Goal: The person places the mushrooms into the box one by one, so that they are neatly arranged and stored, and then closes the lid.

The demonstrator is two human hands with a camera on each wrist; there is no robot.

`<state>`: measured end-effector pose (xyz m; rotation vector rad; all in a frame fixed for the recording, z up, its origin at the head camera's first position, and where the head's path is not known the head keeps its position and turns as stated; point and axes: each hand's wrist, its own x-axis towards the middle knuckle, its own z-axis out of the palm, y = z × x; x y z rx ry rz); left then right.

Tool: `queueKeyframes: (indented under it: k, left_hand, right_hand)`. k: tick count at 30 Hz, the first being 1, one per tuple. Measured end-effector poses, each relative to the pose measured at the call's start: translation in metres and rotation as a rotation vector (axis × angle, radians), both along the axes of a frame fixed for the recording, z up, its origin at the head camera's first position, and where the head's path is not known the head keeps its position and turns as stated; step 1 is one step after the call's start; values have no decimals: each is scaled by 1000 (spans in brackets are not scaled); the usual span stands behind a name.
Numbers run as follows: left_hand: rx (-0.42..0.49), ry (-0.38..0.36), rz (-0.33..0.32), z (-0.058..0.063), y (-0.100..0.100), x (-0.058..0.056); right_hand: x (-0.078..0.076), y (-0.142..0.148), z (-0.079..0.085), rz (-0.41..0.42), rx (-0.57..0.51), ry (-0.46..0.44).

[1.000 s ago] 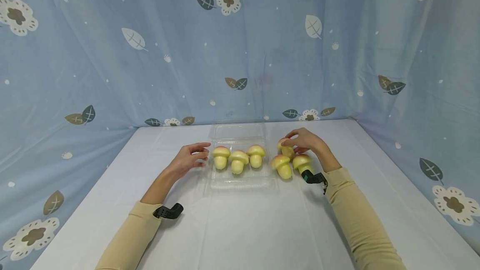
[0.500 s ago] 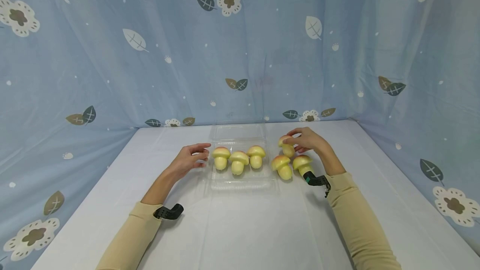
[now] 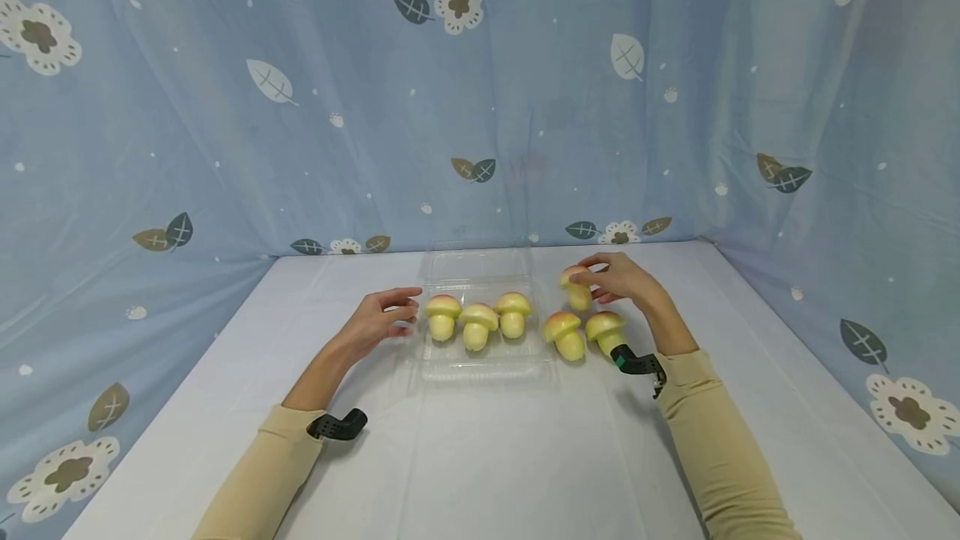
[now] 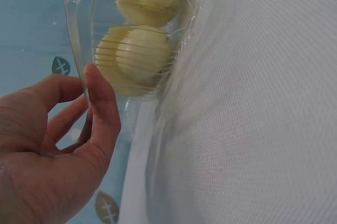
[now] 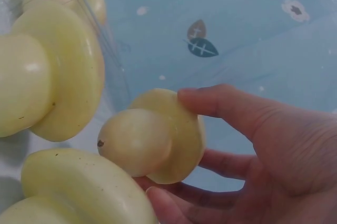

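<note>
A yellow toy mushroom with a reddish cap [image 3: 577, 293] is held between the thumb and fingers of my right hand [image 3: 621, 278]. In the right wrist view the fingers grip this mushroom [image 5: 138, 142] by its cap, stem facing the camera. Two similar mushrooms, a left one [image 3: 564, 335] and a right one [image 3: 604, 328], lie just below that hand. My left hand [image 3: 371, 323] is at the left side of a clear plastic box [image 3: 480, 367]. The left wrist view has its thumb and fingers pinching the rim of the box [image 4: 77, 40].
Inside the box sit three more mushrooms: a left one [image 3: 442, 317], a middle one [image 3: 477, 325] and a right one [image 3: 513, 313]. Its clear lid [image 3: 477, 262] stands open behind. A white cloth [image 3: 510, 457] covers the table, and a blue patterned curtain [image 3: 345, 65] surrounds it.
My right hand has lifted the gripped mushroom slightly and shifted it a little right, away from the two beside it. The left hand has stayed at the box's side.
</note>
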<state>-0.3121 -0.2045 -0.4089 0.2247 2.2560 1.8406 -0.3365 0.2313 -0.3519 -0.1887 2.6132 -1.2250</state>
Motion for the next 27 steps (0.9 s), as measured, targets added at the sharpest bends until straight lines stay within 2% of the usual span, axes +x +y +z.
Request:
queueKeyframes:
  k: [27]
  left_hand:
    - [-3,-21,12,2,2,0]
  right_hand:
    - [9,-4,15,-1,-27,45]
